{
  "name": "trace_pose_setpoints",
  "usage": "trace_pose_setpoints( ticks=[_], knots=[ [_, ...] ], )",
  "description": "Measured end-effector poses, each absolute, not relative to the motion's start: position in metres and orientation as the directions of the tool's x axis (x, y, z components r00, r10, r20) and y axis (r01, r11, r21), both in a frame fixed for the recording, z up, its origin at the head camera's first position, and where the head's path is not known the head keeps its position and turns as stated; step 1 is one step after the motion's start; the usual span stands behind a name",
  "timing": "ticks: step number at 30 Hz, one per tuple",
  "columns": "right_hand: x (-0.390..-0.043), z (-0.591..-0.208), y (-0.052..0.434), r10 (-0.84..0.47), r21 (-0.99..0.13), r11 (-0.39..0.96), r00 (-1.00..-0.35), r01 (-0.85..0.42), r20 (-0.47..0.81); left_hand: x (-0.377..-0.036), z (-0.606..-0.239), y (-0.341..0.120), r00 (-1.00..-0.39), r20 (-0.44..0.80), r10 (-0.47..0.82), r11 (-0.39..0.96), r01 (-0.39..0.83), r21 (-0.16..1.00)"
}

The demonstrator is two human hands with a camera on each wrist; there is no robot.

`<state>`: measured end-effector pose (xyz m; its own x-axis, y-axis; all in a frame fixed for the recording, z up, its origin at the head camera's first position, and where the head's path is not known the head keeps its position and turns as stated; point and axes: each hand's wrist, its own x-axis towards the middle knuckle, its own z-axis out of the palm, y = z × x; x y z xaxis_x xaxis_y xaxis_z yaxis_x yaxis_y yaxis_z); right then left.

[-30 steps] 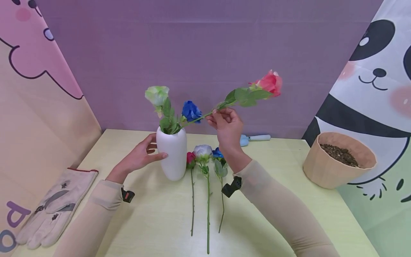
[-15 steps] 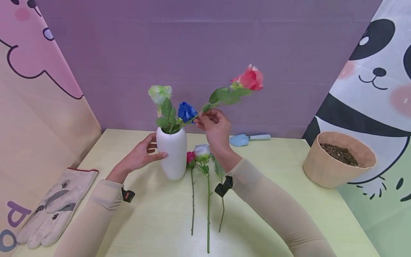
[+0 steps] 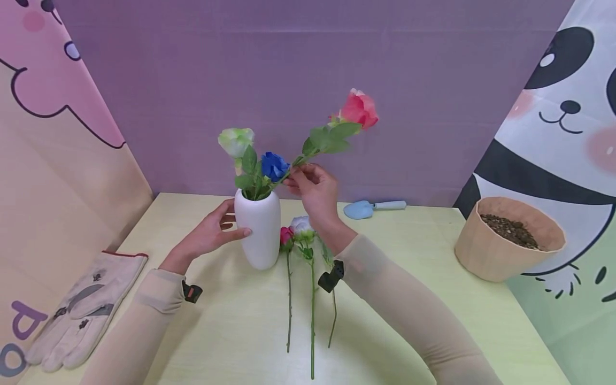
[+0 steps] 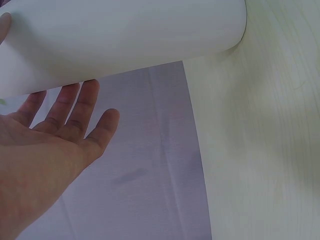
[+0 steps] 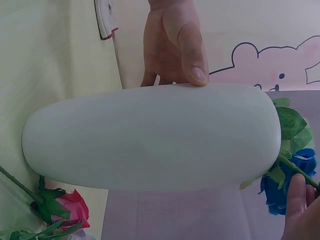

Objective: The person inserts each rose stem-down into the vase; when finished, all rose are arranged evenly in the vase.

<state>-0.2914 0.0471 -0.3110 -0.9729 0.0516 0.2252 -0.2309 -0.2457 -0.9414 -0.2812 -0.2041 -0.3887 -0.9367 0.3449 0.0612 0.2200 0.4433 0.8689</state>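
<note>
A white vase point(image 3: 258, 230) stands upright on the table, a pale green rose point(image 3: 236, 142) and a blue rose point(image 3: 275, 166) rising from its mouth. From the left, my left hand point(image 3: 212, 230) holds the vase, thumb across the front and fingers behind; the left wrist view shows those fingertips point(image 4: 89, 86) touching the vase wall. My right hand point(image 3: 318, 193) pinches the stem of a pink rose point(image 3: 360, 109), which leans up to the right. Its lower end enters the vase mouth beside the blue rose, and the part inside is hidden.
Before the vase lie a red rose point(image 3: 286, 235), a white flower point(image 3: 302, 226) and another stem point(image 3: 333, 321) partly behind my right wrist. A blue trowel point(image 3: 360, 209) is at the back, a tan pot point(image 3: 481, 246) of soil on the right, gloves point(image 3: 84, 313) on the left.
My right hand has moved left and slightly down toward the vase mouth, the pink rose tilting more upright and its stem sinking deeper. The blue rose has shifted left. My left hand stays on the vase.
</note>
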Motion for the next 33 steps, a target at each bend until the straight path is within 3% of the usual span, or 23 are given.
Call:
trace_pose_setpoints(
  ticks=[6,19,33],
  knots=[
    [-0.2922,-0.3121,0.0452,0.007,-0.955,-0.198,-0.975,-0.22,0.223,-0.2812,-0.389,-0.2042,-0.937,0.061,0.344,0.442,0.218,0.87],
    [-0.2941,-0.309,0.0445,0.09,-0.918,-0.311,-0.969,-0.248,0.232,-0.2814,-0.3898,-0.2049,-0.938,0.06,0.342,0.454,0.221,0.863],
    [-0.3017,-0.3103,0.0425,0.032,-0.948,-0.101,-0.953,-0.303,0.301,-0.2809,-0.3883,-0.2037,-0.937,0.056,0.344,0.447,0.216,0.868]
  ],
)
